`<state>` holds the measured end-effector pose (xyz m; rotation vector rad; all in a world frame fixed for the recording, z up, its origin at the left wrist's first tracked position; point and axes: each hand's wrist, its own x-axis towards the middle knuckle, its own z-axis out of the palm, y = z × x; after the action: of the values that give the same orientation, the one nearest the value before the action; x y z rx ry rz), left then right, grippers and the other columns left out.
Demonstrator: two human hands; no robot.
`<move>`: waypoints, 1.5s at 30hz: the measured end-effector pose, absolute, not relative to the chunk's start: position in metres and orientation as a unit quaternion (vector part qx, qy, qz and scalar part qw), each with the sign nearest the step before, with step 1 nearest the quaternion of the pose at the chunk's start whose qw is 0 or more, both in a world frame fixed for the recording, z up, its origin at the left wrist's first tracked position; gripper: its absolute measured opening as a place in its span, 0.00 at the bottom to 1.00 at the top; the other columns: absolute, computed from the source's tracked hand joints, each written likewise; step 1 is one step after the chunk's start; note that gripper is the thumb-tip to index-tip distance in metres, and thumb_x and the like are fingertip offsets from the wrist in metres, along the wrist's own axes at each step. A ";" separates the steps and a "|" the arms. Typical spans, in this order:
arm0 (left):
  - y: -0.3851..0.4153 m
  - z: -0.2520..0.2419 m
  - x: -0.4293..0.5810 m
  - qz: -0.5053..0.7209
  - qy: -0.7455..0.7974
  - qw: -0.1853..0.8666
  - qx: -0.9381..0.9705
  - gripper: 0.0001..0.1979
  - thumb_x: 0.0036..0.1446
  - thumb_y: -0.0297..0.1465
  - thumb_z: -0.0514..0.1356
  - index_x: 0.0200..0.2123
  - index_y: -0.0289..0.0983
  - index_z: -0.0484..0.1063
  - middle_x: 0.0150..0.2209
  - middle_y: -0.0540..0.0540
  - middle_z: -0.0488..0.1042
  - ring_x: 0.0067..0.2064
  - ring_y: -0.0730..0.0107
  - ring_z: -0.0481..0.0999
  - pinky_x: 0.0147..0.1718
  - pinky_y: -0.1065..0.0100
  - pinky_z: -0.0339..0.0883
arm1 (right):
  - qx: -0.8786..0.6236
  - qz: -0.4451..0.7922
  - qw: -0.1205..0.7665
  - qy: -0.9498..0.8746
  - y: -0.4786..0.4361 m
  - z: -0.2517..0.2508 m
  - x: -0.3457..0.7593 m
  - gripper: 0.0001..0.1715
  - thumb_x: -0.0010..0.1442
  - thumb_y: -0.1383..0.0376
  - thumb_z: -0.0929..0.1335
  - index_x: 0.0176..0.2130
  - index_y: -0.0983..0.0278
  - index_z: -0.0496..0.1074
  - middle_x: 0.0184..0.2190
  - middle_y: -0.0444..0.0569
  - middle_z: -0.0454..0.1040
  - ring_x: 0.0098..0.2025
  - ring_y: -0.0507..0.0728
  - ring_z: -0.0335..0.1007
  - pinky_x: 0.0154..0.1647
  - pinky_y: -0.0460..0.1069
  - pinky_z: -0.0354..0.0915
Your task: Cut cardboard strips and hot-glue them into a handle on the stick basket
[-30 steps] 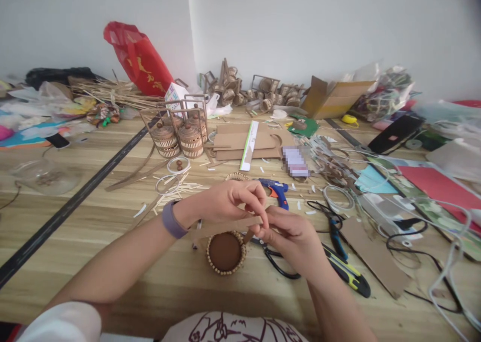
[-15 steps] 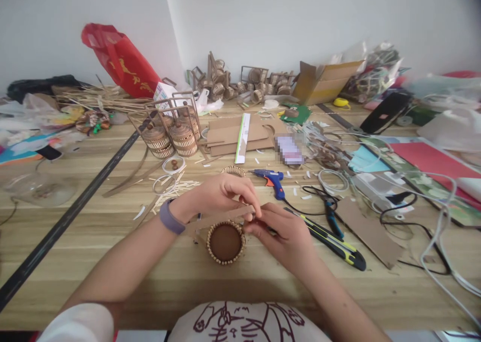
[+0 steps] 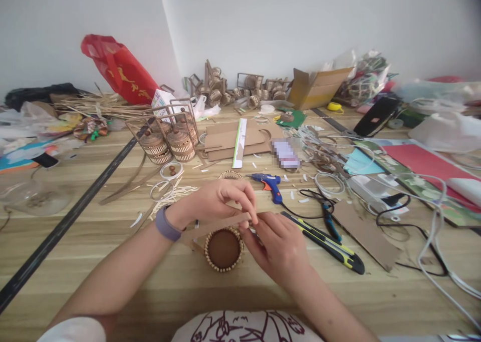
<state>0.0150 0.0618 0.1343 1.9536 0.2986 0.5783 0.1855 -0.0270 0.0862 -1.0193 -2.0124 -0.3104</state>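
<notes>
A thin brown cardboard strip (image 3: 214,227) is pinched at its right end between both hands. My left hand (image 3: 229,199) closes on it from above, fingertips together. My right hand (image 3: 280,239) grips the same end from the right, its fingers partly hidden. The strip's other end slants down to the left, below my left wrist. Just under it, a small round basket (image 3: 224,250) with a brown base and a rim of short pale sticks stands on the table. Behind my left hand a second stick ring (image 3: 230,175) shows in part.
A blue glue gun (image 3: 268,183), a yellow-black utility knife (image 3: 326,244) and pliers (image 3: 331,223) lie to the right, with cables around them. Finished lidded baskets (image 3: 180,141) stand at left behind loose sticks (image 3: 175,197). Cardboard sheets (image 3: 221,141) lie beyond my hands.
The view has tilted and shifted slightly, so most things sit lower in it. Both hands still pinch the strip's end; my fingertips have shifted only a little.
</notes>
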 end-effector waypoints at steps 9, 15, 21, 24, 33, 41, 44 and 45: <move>0.066 0.138 0.014 0.203 0.144 0.497 0.831 0.07 0.57 0.36 0.66 0.32 0.41 0.82 0.27 0.50 0.71 0.33 0.73 0.68 0.36 0.71 0.62 | -0.432 -0.174 0.408 -0.785 -0.031 0.084 0.178 0.18 0.66 0.69 0.63 0.25 0.62 0.68 0.19 0.44 0.69 0.22 0.52 0.61 0.26 0.50 0.55; 0.069 0.154 0.009 0.107 0.185 0.473 0.855 0.08 0.58 0.27 0.61 0.38 0.38 0.81 0.31 0.49 0.75 0.34 0.75 0.71 0.35 0.74 0.64 | -0.440 -0.188 0.422 -0.770 -0.030 0.084 0.176 0.21 0.67 0.68 0.63 0.22 0.62 0.67 0.17 0.43 0.67 0.20 0.52 0.57 0.25 0.49 0.54; 0.062 0.203 0.002 0.086 0.324 0.387 0.859 0.12 0.62 0.33 0.57 0.46 0.37 0.77 0.35 0.50 0.80 0.37 0.73 0.77 0.35 0.74 0.65 | -0.438 -0.178 0.422 -0.773 -0.030 0.085 0.177 0.19 0.67 0.68 0.63 0.25 0.62 0.69 0.18 0.43 0.68 0.21 0.52 0.59 0.26 0.49 0.54; 0.048 0.227 0.006 0.062 0.357 0.290 0.885 0.11 0.60 0.35 0.60 0.43 0.39 0.79 0.34 0.52 0.80 0.34 0.73 0.77 0.31 0.74 0.62 | -0.437 -0.177 0.424 -0.773 -0.029 0.084 0.177 0.18 0.67 0.68 0.64 0.25 0.62 0.70 0.17 0.42 0.68 0.20 0.51 0.57 0.25 0.49 0.54; 0.034 0.222 0.022 -0.005 0.393 0.287 0.874 0.10 0.60 0.37 0.61 0.39 0.37 0.79 0.33 0.51 0.80 0.32 0.75 0.76 0.29 0.74 0.62 | -0.430 -0.175 0.418 -0.781 -0.028 0.084 0.178 0.18 0.67 0.68 0.64 0.25 0.63 0.70 0.17 0.42 0.66 0.19 0.51 0.57 0.24 0.49 0.52; -0.003 0.200 0.028 0.065 0.417 0.038 0.906 0.13 0.60 0.38 0.60 0.28 0.37 0.74 0.27 0.49 0.76 0.30 0.66 0.74 0.26 0.67 0.57 | -0.433 -0.167 0.418 -0.781 -0.030 0.083 0.181 0.20 0.68 0.66 0.62 0.25 0.63 0.69 0.20 0.46 0.71 0.21 0.52 0.60 0.26 0.48 0.53; -0.015 0.193 0.030 0.045 0.427 -0.026 0.903 0.16 0.64 0.34 0.56 0.24 0.36 0.71 0.26 0.48 0.74 0.28 0.66 0.73 0.28 0.66 0.59 | -0.439 -0.166 0.420 -0.777 -0.031 0.084 0.179 0.21 0.68 0.67 0.62 0.23 0.63 0.68 0.18 0.45 0.69 0.20 0.52 0.59 0.25 0.48 0.52; -0.017 0.192 0.031 0.041 0.429 -0.034 0.902 0.16 0.65 0.32 0.56 0.24 0.36 0.71 0.25 0.48 0.73 0.28 0.67 0.72 0.28 0.67 0.59 | -0.442 -0.164 0.418 -0.776 -0.032 0.084 0.178 0.21 0.68 0.67 0.62 0.23 0.63 0.67 0.18 0.45 0.68 0.20 0.52 0.59 0.25 0.48 0.52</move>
<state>0.0306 -0.0166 0.1917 2.8960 1.3758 0.1322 0.1781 -0.0321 0.0843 -1.1080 -1.9478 -0.4123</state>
